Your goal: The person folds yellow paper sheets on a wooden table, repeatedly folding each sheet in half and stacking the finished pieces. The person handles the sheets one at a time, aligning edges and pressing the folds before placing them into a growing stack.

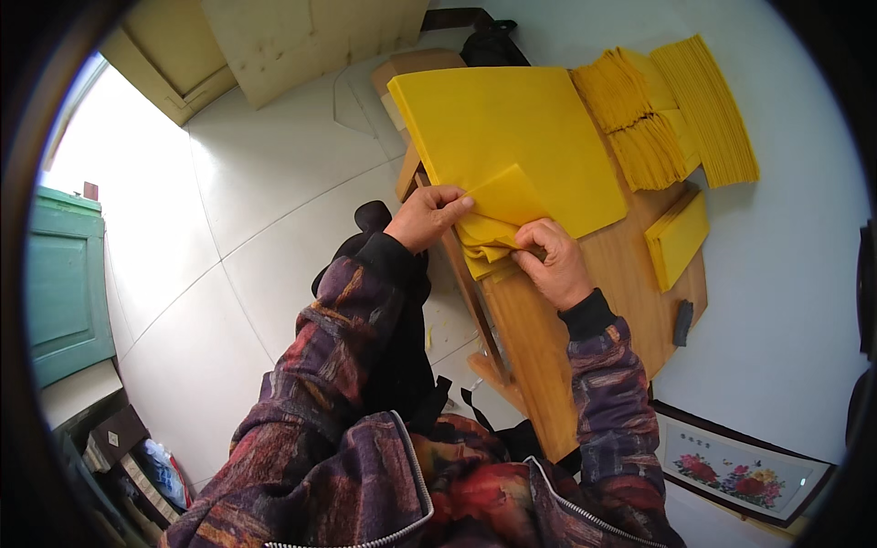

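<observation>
Plainly, we have two hands at work on one yellow sheet [508,190], which sits over the near edge of the big stack [521,128], close to the left edge of the table [557,356]. Our left hand [427,217] has its thumb and forefinger closed on the left side of the sheet, leaving no gap we can see. Our right hand [554,265] is closed too, thumb against curled fingers, pinching the creased lower part. Several folds show between the two hands, though we cannot count the layers. The one big stack lies flat behind, its many sheets too thin to number. Beyond its right side we count three bundles of folded yellow pieces: an upper one [612,91], a lower one [647,151] just below it, and a long one [705,110] to their right. One small pile [678,239] lies nearer, by the table's right edge, and one dark block [682,322] sits below that. Past the table, at lower right, we see one framed picture [731,468] of flowers; far left, one green cupboard [71,283] beside the pale tiled floor [174,320].
</observation>
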A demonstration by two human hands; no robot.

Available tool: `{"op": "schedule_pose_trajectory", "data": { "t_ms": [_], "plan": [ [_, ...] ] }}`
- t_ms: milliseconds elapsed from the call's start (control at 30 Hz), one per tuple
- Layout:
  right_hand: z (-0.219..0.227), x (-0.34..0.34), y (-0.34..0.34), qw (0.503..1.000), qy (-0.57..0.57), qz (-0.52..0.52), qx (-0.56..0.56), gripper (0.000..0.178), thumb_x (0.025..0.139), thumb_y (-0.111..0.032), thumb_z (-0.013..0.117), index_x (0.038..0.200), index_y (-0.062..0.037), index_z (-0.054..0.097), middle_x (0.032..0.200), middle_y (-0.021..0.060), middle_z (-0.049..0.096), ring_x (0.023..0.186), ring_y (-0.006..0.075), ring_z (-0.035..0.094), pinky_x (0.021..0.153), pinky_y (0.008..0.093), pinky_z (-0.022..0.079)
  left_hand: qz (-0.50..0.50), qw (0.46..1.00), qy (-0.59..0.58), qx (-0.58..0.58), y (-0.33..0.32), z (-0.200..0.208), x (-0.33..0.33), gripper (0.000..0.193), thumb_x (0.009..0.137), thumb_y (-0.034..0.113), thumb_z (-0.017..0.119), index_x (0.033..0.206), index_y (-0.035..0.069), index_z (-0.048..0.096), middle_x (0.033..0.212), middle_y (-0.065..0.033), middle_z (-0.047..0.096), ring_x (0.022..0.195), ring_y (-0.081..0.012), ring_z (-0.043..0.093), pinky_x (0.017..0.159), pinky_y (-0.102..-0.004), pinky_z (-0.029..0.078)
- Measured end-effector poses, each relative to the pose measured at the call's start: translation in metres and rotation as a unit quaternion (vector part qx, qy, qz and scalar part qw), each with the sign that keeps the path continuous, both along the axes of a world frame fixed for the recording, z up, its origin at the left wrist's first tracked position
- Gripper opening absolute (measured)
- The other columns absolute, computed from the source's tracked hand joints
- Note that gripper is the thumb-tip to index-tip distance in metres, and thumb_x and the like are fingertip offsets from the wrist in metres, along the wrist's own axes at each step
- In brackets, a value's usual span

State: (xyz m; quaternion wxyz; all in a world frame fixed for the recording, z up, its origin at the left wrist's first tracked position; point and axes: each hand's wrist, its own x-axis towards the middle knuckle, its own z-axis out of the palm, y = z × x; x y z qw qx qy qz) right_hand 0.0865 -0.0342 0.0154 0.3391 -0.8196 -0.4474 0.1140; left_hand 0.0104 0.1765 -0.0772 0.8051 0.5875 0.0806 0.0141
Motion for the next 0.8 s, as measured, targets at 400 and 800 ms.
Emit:
{"op": "schedule_pose_trajectory", "data": {
  "t_ms": [400, 800],
  "plan": [
    [0.007, 0.017, -0.002, 0.979, 0.200, -0.007, -0.037, 0.010, 0.079, -0.001, 0.068, 0.083, 0.0001, 0.058, 0.083, 0.0042, 0.057, 0.076, 0.0137, 0.054, 0.069, 0.0257, 0.045, -0.001, 1.000, 0.005, -0.010, 0.000, -0.002, 0.000, 0.032, 0.098, 0.026, 0.056, 0.105, -0.004, 0.065, 0.092, -0.0019, 0.064, 0.087, -0.0099, 0.055, 0.080, -0.0255, 0.045],
    [-0.001, 0.017, -0.001, 0.984, 0.126, -0.122, -0.023, 0.013, 0.093, -0.012, 0.058, 0.090, 0.0002, 0.058, 0.077, 0.0004, 0.056, 0.070, 0.0094, 0.051, 0.067, 0.0255, 0.044, -0.015, 0.998, 0.025, -0.054, 0.001, 0.014, -0.006, 0.031, 0.094, 0.022, 0.061, 0.110, -0.004, 0.065, 0.103, -0.0043, 0.066, 0.097, -0.0123, 0.058, 0.088, -0.0268, 0.045]
  ]
}}
